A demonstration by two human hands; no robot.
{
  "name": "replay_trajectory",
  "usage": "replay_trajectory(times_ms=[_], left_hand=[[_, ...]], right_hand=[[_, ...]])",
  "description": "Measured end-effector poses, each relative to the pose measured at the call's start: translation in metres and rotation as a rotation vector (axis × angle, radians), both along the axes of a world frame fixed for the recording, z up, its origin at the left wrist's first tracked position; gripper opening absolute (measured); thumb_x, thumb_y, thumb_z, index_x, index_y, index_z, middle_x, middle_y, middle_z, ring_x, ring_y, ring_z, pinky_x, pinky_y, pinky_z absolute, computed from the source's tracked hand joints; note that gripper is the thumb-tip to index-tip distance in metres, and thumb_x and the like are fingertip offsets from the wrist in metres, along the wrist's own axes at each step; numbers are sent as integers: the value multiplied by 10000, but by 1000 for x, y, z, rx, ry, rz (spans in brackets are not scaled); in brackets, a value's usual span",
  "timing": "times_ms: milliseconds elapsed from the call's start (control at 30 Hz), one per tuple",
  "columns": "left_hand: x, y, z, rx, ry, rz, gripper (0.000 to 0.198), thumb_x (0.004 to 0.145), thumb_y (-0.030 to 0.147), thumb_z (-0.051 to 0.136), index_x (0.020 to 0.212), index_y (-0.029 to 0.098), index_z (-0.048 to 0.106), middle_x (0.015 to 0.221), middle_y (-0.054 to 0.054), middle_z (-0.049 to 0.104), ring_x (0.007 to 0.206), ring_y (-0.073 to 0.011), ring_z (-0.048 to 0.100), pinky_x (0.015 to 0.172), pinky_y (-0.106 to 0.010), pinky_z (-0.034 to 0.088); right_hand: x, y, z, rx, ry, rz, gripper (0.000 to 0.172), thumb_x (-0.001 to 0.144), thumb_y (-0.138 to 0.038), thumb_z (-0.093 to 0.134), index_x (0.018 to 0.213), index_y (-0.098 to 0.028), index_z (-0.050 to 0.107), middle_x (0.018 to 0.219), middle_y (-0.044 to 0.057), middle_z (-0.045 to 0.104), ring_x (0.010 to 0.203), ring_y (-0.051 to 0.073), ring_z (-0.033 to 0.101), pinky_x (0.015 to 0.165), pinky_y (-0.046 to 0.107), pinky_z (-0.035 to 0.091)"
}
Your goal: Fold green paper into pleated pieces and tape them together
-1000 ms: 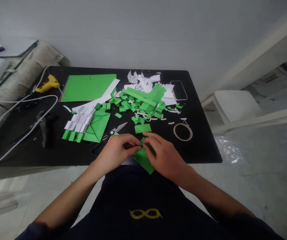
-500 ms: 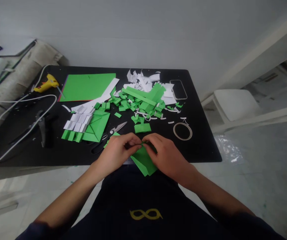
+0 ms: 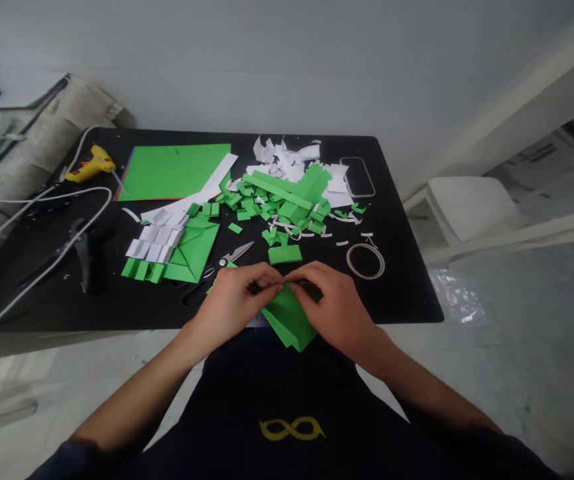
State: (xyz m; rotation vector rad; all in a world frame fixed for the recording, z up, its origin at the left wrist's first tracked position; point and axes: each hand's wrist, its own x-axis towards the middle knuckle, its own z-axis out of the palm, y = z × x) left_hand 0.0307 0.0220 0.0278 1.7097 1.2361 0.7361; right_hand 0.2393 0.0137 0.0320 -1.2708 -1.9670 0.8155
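A folded piece of green paper (image 3: 289, 320) hangs at the table's front edge, pinched along its top by both hands. My left hand (image 3: 241, 290) is closed, thumb and fingertips on the paper's upper edge. Facing it, my right hand (image 3: 329, 300) pinches the same edge, the fingertips of the two hands almost touching. The fingers hide the top of the paper. Just left and beyond lie open scissors (image 3: 227, 260), partly covered by my left hand. A small green paper rectangle (image 3: 285, 255) lies right beyond my fingertips.
Green and white paper scraps (image 3: 277, 200) heap at the back middle. Folded white strips (image 3: 157, 237) rest on a creased green sheet (image 3: 191, 257). Also here: green sheets (image 3: 177, 170), a yellow glue gun (image 3: 94, 165) with a white cable (image 3: 37, 200), a tape roll (image 3: 365, 261) and a phone-shaped object (image 3: 358, 178).
The paper's lower end has swung slightly to the right and its folds sit a little differently. Both hands keep their pinch on its top edge.
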Motion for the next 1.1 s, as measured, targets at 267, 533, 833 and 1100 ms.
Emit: replay_trajectory(times_ms=[267,533,833,1100], left_hand=[[-2,-1,2,11,-6,27,122,936,240,733,993,237,840,849,-7,822,769,-172,749,678,-259,548],[-2,-2,2,19,6,36,133,931,253,746,1006,243,856,890,-15,840,793,-185,764,687,-267,561],[-4,-3,3,15,23,23,134,938,239,735,1009,249,849,903,-4,839,807,-178,770,697,-266,555],[-2,-1,8,-33,17,9,152,952,271,711,1053,241,820,887,-3,820,810,-164,763,673,-236,565]], right_hand=[[2,3,3,-57,136,-22,205,938,-57,653,1001,-218,761,997,39,814,929,209,789,869,358,647],[1,3,1,-56,141,-73,198,920,-82,684,972,-235,797,976,33,840,914,228,805,851,378,651],[1,5,4,-101,147,-66,172,916,-87,696,967,-221,791,970,36,843,899,224,809,872,381,657],[2,5,6,-93,113,-59,202,908,-57,692,967,-224,789,963,28,843,899,221,809,842,361,644]])
